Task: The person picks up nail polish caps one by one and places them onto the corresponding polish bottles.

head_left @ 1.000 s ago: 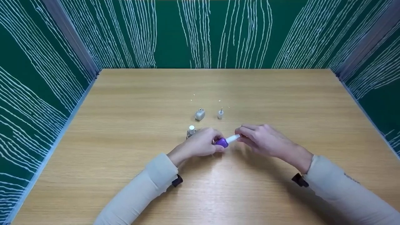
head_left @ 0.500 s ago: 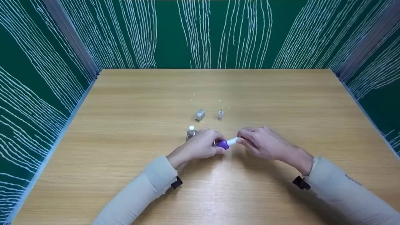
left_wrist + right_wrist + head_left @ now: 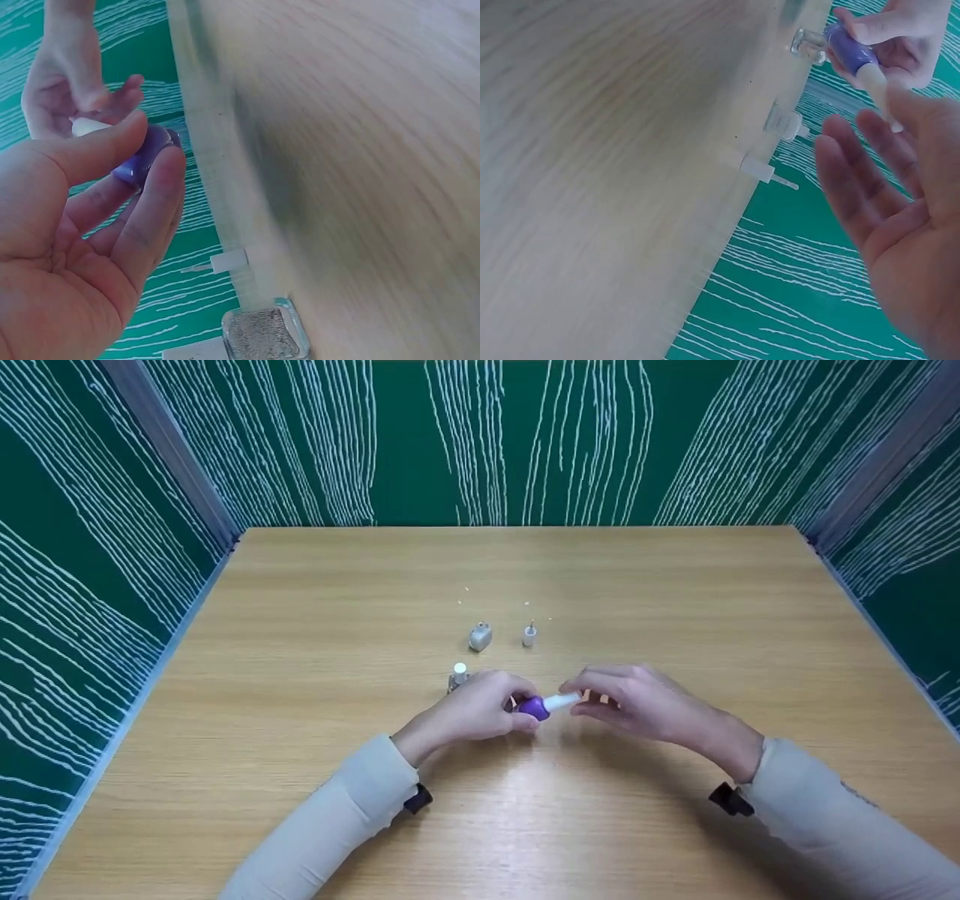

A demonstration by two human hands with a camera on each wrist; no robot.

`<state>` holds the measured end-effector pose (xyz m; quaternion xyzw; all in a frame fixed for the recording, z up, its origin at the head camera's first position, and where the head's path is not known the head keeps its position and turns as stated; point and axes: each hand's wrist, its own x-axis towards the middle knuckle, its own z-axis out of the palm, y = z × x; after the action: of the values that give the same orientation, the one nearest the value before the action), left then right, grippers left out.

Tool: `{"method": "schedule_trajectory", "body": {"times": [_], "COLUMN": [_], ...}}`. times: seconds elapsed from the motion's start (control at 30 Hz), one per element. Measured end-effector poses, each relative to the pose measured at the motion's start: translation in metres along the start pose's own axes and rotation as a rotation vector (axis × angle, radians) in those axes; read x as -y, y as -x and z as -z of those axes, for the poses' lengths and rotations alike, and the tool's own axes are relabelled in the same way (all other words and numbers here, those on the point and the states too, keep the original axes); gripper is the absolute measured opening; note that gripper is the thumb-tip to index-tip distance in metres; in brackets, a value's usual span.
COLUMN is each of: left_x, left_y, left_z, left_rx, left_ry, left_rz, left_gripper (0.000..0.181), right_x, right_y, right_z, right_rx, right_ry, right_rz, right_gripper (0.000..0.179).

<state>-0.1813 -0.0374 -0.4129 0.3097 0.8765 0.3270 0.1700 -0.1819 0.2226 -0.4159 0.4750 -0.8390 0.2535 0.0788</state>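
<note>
With my left hand (image 3: 486, 706) I pinch a glossy purple, rounded little bottle (image 3: 534, 708), thumb on one side and fingers on the other, so that grip is clamped on its body. I have it tilted, lifted over the light wood-grained table (image 3: 517, 825), its long, slim white cap (image 3: 559, 702) pointing towards my right hand (image 3: 634, 701). The thumb and fingers of that right hand stand apart around the cap's far end; whether any of them touches it, I cannot tell. Just beyond my left hand, partly hidden by it, stands a clear glass bottle of silver glitter with a white top (image 3: 458, 678). Farther off is a small greyish glass bottle with its neck bare (image 3: 480, 638), and to the right of that a short white cap (image 3: 529, 637) stands with its thin applicator stem pointing up. A few tiny pale specks (image 3: 526, 603) lie past them, before the green, white-streaked wall (image 3: 405, 442).
</note>
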Motion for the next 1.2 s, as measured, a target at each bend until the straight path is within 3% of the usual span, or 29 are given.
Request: {"method": "schedule_trajectory", "body": {"times": [0.13, 0.4, 0.47, 0.57, 0.7, 0.8, 0.9, 1.07, 1.2], "left_x": [0.000, 0.000, -0.002, -0.003, -0.001, 0.001, 0.002, 0.000, -0.001], "left_y": [0.001, 0.002, 0.002, 0.002, 0.001, 0.002, 0.002, 0.001, 0.001], "left_z": [0.001, 0.001, 0.001, 0.001, 0.000, -0.001, 0.000, 0.002, -0.001], "left_rx": [0.003, -0.023, -0.050, -0.082, -0.090, -0.082, -0.065, -0.028, -0.039], "left_ry": [-0.002, -0.009, -0.023, -0.052, -0.058, -0.037, -0.022, -0.033, -0.059], "left_rz": [-0.010, -0.002, -0.010, -0.025, -0.014, 0.010, 0.031, 0.051, 0.050], "left_gripper": [0.025, 0.023, 0.020, 0.017, 0.017, 0.018, 0.019, 0.025, 0.024], "right_x": [-0.001, -0.002, -0.001, 0.002, 0.008, 0.008, 0.004, 0.000, -0.001], "right_y": [-0.001, -0.001, 0.000, 0.000, -0.003, -0.005, -0.004, 0.000, 0.001], "right_z": [-0.004, -0.014, -0.017, -0.020, -0.019, -0.016, -0.014, -0.018, -0.021], "right_rx": [-0.073, -0.152, -0.174, -0.162, -0.067, -0.015, -0.033, -0.162, -0.179], "right_ry": [0.111, 0.202, 0.211, 0.175, 0.063, 0.005, -0.013, 0.038, 0.072], "right_rz": [0.149, 0.194, 0.171, 0.069, -0.122, -0.180, -0.109, 0.079, 0.089], "right_gripper": [0.032, 0.021, 0.017, 0.014, 0.018, 0.021, 0.019, 0.024, 0.022]}}
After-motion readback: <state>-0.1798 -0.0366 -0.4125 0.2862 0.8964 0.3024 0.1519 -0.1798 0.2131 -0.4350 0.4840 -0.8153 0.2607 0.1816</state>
